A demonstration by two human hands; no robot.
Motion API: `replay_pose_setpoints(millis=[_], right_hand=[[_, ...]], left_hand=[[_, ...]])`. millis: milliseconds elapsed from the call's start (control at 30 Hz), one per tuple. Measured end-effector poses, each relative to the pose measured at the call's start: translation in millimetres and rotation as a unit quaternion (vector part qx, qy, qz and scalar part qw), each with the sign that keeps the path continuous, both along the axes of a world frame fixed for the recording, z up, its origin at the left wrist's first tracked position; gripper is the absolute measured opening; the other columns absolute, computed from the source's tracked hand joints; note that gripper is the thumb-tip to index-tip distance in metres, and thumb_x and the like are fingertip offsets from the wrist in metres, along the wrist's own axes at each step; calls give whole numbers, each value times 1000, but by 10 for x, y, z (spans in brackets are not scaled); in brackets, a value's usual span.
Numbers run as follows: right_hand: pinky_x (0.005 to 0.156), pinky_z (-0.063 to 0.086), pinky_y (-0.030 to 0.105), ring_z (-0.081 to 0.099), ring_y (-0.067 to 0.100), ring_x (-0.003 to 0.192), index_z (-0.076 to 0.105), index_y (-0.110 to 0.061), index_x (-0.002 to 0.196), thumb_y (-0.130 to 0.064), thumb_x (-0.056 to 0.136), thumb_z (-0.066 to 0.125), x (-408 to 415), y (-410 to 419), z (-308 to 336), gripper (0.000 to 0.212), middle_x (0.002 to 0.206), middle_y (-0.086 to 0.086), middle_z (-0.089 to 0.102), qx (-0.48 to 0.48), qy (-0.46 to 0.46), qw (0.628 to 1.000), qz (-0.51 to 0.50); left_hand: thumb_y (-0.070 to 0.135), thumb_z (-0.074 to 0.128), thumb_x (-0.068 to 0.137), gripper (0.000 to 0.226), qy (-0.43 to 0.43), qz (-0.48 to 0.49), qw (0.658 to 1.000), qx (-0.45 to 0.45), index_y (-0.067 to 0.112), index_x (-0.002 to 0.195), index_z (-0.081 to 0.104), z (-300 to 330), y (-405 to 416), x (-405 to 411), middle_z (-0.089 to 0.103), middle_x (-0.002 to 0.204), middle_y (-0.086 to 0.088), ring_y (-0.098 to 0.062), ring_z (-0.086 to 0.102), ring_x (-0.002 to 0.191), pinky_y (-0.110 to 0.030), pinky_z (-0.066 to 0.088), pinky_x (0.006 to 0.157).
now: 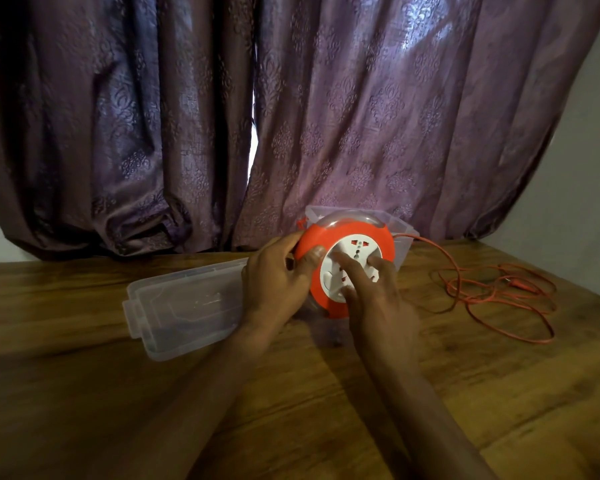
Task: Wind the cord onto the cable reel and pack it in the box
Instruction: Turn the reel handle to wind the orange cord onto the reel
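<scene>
An orange cable reel with a white socket face is held tilted above the wooden table. My left hand grips the reel's orange rim from the left, thumb on the front. My right hand rests its spread fingers on the white socket face. The orange cord leaves the reel's right side and lies in loose loops on the table to the right. A clear plastic box stands just behind the reel, partly hidden by it.
A clear plastic lid lies flat on the table left of my hands. Purple patterned curtains hang close behind the table's far edge. A pale wall runs along the right side.
</scene>
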State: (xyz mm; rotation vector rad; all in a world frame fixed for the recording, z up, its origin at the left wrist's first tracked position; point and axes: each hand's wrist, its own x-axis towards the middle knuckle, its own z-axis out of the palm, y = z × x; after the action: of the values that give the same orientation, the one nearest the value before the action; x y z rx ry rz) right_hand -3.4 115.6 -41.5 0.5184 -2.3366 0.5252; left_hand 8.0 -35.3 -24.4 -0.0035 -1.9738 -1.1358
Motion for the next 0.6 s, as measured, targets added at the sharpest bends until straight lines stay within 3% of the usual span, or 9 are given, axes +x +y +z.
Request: replay_pose_setpoints(millis=[133,300,400,600], right_hand=[[57,51,37,63,29,81,27,-55,136,-41,90,56,-2,18,19,56,124,0,47,-46,-4,999,4],[64,48,34,64,25,89,36,-49,136,-57,84,57,-22,45,-5,56,110,-1,63,-102,1,995,-3],[64,45,31,67,25,82,41,-44,131,-67,79,53,-35,46,-7,58,95,-3,71,-145,-8,989,-22],[70,48,32,67,22,83,50,-37,121,-64,75,64,0,49,18,56,83,-5,72,-251,-55,966,-11]], left_hand=[[68,47,82,55,1,-2,1000,-4,32,118,67,-1,18,-7,71,101,11,-10,66,89,-41,56,80],[69,46,81,59,3,0,1000,-17,28,117,68,-9,68,10,70,101,10,-9,65,89,-39,56,80],[68,47,82,58,2,-3,1000,-21,30,120,67,-30,90,13,70,104,10,-10,66,91,-41,56,80],[62,52,85,52,2,-4,999,-51,30,125,65,-39,117,19,70,110,8,-13,66,96,-41,55,83]])
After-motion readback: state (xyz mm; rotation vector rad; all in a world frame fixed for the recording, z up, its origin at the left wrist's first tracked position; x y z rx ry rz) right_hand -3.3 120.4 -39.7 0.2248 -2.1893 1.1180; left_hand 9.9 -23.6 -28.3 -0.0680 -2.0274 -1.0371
